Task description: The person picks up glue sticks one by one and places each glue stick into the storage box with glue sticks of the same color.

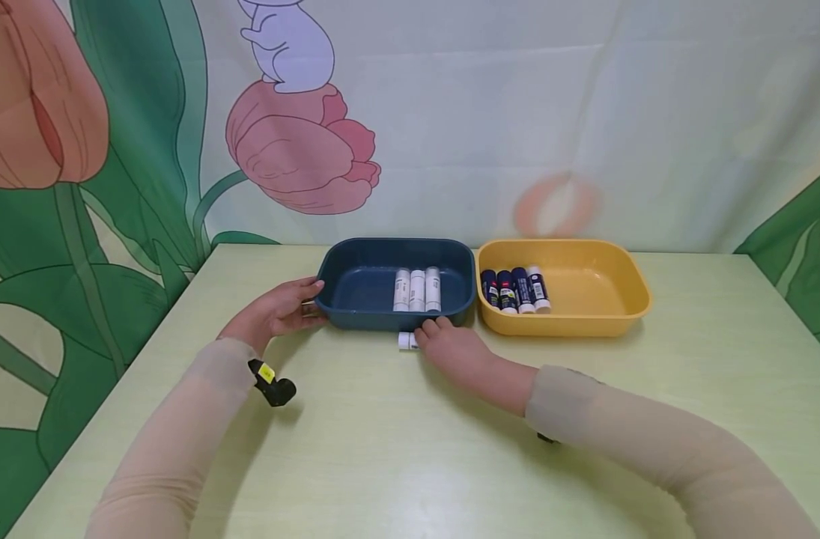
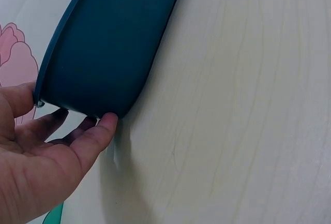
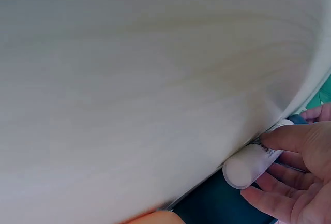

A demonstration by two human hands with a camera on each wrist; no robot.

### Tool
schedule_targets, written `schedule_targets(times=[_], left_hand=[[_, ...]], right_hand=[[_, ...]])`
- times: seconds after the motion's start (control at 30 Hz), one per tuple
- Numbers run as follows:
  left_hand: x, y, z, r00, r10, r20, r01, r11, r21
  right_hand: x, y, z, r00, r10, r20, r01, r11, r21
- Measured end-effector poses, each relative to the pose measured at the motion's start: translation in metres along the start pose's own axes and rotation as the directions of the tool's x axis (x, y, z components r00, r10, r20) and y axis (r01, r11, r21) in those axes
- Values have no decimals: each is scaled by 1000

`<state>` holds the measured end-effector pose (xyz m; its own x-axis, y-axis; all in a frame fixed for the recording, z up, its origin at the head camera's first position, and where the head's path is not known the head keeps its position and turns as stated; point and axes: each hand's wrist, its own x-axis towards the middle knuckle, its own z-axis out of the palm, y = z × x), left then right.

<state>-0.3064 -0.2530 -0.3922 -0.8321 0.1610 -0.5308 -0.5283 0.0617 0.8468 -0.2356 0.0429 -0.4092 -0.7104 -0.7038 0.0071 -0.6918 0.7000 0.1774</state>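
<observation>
My left hand (image 1: 283, 307) holds the left end of a dark blue plastic bin (image 1: 362, 320). In the left wrist view the thumb is at the bin's rim and the fingertips touch its end wall lower down. Just outside the bin's front wall, my right hand (image 1: 455, 350) pinches a white glue stick (image 3: 253, 163) between thumb and fingers. The head view shows only one end of that stick, the rest hidden by the hand. Three white glue sticks (image 1: 417, 290) lie side by side in the bin's right half.
Against the blue bin's right side stands a yellow bin (image 1: 585, 326). Several dark blue glue sticks (image 1: 522, 290) lie in a row at its left end. Both bins stand near the back of the pale wooden table (image 1: 383, 442), before a printed cloth (image 1: 463, 150).
</observation>
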Motion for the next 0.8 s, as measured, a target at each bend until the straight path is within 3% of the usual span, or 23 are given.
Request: schedule_targets(times=[0.53, 0.8], left_hand=[[1, 0, -2, 1000, -3, -20, 3, 1000, 0], [2, 0, -2, 1000, -5, -13, 5, 1000, -14]], right_hand=[[-5, -1, 2, 995, -33, -93, 29, 999, -37], [-19, 1, -16, 1000, 29, 0, -29, 994, 107]])
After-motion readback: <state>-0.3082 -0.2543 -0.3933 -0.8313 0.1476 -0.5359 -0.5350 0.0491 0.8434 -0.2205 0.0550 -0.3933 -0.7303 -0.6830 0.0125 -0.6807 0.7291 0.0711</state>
